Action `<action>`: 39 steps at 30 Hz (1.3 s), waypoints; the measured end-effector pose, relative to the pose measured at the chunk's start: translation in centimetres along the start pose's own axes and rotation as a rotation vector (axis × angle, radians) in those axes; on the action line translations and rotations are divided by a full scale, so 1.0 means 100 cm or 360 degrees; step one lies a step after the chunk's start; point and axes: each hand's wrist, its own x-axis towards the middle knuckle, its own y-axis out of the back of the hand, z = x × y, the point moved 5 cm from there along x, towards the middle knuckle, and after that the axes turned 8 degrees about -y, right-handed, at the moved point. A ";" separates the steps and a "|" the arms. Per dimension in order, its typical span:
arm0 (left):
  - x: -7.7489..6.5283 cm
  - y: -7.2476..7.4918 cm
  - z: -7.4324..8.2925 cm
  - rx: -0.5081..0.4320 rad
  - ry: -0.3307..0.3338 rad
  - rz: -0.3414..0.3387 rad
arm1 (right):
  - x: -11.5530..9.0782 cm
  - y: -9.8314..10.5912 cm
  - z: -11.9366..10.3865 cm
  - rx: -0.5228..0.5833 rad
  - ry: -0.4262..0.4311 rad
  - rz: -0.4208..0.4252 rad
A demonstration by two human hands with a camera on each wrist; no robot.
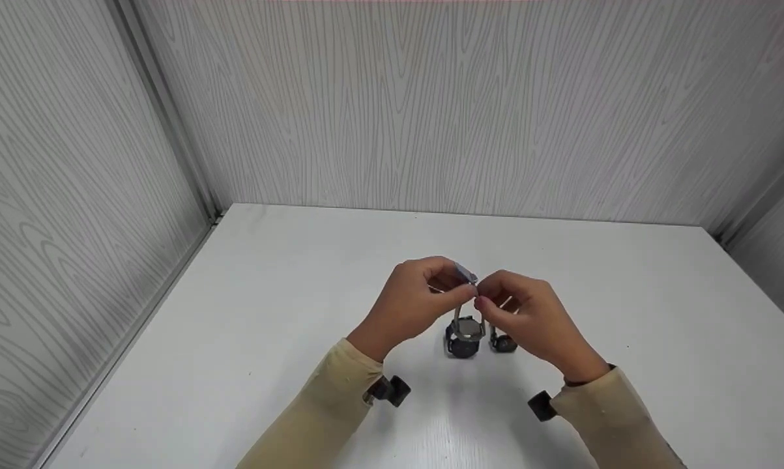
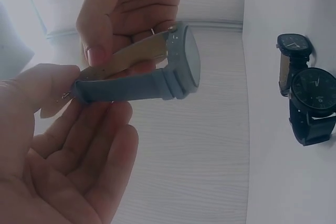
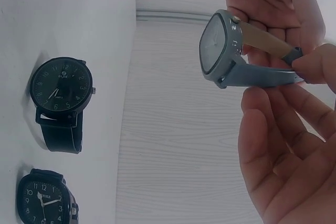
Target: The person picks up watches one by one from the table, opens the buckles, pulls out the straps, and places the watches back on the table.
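A wristwatch with a grey-blue strap, tan on its inner side, is held up above the table by both hands. My left hand pinches the strap near its buckle end, thumb on top. My right hand pinches the strap too, facing the left hand, its fingertips almost meeting the other's. The strap forms a loop, and the watch case hangs at its far end, away from the fingers. In the head view the fingers hide most of the strap ends, so I cannot tell whether they are fastened.
Two more watches stand on the white table below the hands: a round black one and a squarish black one. Wood-grain panels rise behind the table and at its sides. Dark camera mounts jut from both wrists.
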 end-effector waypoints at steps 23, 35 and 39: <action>0.001 0.022 0.005 -0.0087 -0.0032 0.0213 | 0.002 0.004 -0.003 0.0003 -0.0008 0.0012; -0.001 0.024 0.011 0.0618 -0.0144 0.0007 | 0.002 0.001 0.008 0.0042 -0.0119 0.0087; -0.006 0.031 0.018 0.0810 -0.0089 -0.0180 | 0.004 -0.011 0.005 0.0030 -0.0076 0.0030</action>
